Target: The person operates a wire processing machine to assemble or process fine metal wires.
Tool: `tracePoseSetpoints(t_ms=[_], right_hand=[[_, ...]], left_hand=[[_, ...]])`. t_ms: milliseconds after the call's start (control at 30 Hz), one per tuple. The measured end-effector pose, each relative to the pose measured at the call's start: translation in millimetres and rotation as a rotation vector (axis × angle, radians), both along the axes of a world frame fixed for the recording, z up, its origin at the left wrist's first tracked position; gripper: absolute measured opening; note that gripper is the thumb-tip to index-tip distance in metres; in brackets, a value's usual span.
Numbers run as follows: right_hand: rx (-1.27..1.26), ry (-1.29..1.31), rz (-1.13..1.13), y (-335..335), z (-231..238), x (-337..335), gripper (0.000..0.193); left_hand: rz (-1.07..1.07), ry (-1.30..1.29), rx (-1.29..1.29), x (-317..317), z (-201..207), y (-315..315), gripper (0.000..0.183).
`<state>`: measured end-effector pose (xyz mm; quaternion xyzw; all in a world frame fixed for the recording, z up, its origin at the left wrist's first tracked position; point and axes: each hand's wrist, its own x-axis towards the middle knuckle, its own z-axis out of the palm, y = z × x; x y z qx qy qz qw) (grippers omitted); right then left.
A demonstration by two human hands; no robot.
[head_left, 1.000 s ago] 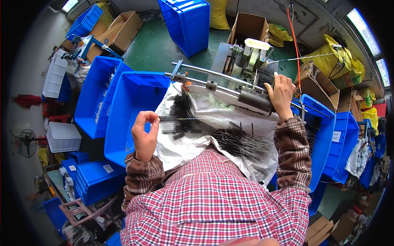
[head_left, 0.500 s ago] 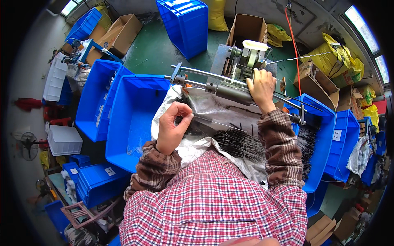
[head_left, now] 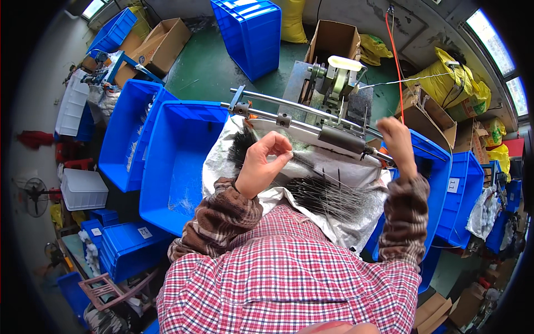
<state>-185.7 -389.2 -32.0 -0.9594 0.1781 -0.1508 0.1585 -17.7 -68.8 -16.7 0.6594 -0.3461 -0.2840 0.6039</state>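
Right hand has moved rightward; left hand pinches thin rod

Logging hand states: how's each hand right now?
Left hand: closed, apparently pinching a thin dark rod.
Right hand: curled, blurred; any hold cannot be told.

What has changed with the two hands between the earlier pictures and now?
The left hand moved right, still pinching. The right hand, earlier at the right end of the dark cylinder, went left with it, then moved off it rightward. The cylinder slid left, then back right. The blue bins and the dark bundle stayed in place.
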Motion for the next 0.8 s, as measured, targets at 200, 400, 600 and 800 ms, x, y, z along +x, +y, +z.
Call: tracePoseSetpoints(t_ms=[200,400,600,800], right_hand=[[0.585,0.101,0.327,104.2,68.6,11.6,0.037],[0.198,-0.214,0.271,96.7,13.1,43.5,0.013],[-0.228,-0.182,-0.053,23.1,-48.5,73.8,0.009],[-0.33,-0.166,-0.072,10.1,-61.9,86.6,0.015]], left_hand=[[-0.014,0.114,-0.059,-20.4,-7.1,-40.3,0.011],[0.099,-0.07,-0.07,-14.2,-3.1,-25.5,0.016],[0.16,-0.608,0.32,12.6,-35.0,43.3,0.021],[0.166,-0.853,0.618,21.8,-56.4,101.0,0.021]])
